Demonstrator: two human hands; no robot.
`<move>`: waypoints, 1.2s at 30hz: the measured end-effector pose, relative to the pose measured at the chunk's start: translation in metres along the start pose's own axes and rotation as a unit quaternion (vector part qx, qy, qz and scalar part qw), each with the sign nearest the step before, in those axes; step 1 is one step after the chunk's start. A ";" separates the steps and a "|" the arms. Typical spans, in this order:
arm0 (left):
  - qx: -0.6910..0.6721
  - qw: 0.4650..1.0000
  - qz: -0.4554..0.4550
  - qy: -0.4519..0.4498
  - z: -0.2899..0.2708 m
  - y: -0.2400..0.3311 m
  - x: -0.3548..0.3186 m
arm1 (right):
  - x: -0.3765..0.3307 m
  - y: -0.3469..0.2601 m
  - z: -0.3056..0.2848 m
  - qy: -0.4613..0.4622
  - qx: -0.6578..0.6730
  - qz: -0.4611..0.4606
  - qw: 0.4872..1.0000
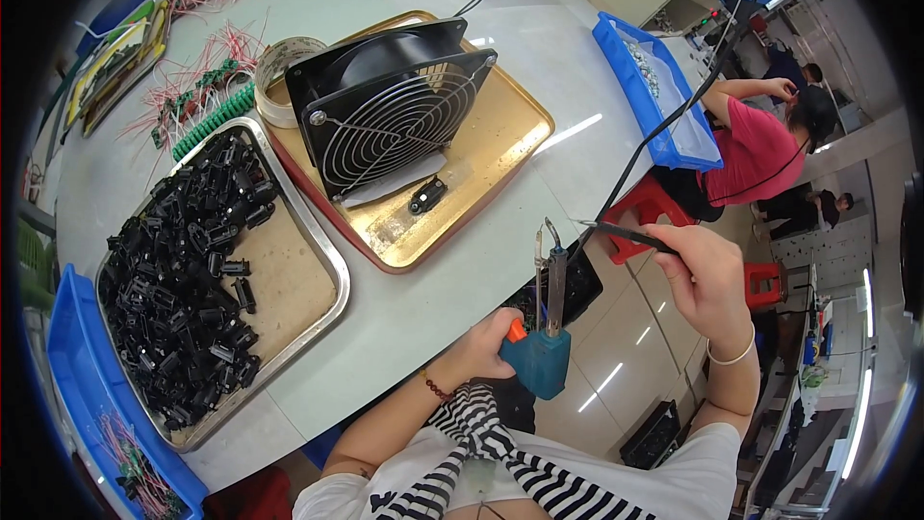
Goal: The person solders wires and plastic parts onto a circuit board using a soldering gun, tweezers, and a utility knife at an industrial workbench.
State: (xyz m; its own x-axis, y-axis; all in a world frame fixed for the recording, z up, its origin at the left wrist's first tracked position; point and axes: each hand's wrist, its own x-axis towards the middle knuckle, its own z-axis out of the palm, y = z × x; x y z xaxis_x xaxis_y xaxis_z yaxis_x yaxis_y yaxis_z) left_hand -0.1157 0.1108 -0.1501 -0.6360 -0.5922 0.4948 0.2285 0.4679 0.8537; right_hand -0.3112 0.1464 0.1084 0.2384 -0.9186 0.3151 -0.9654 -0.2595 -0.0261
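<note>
A steel tray [322,260] at the left of the frame holds a heap of small black plastic parts [183,289], piled toward its left side with bare bottom showing at its right. Just beside it, toward the upper centre, a gold tray [500,135] carries a black fan [390,106] tilted on edge, a slip of white paper and one small black part [426,195]. A blue bin [77,366] along the lower left edge holds pink wires, and another blue bin [635,87] at upper right holds small silvery pieces. In the lower centre, past the table's near edge, the left hand [481,347] is clamped round the teal grip of a soldering gun [544,347], tip pointing up. The right hand [707,279], well apart at centre right, pinches a thin dark tool [626,233] aimed toward the gun's tip. Bare white table [433,318] lies between the trays and the near edge.
</note>
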 end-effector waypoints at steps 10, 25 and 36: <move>0.028 1.000 -0.004 0.008 -0.001 0.005 0.004 | 0.025 -0.014 -0.020 0.018 -0.133 -0.105 0.985; -0.012 0.998 -0.053 -0.043 0.000 -0.002 -0.005 | 0.031 -0.025 -0.023 0.010 -0.249 -0.131 0.960; -0.045 0.996 -0.058 -0.049 0.002 -0.004 -0.006 | 0.023 -0.007 -0.012 0.000 -0.027 -0.059 0.998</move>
State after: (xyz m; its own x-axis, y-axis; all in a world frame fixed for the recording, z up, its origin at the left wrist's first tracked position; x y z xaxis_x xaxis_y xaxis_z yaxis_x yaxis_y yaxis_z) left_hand -0.1143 0.1144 -0.1568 -0.7300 -0.5694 0.3780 0.2116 0.3375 0.9172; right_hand -0.3000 0.1310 0.1271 0.3507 -0.8828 0.3126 -0.9350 -0.3491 0.0628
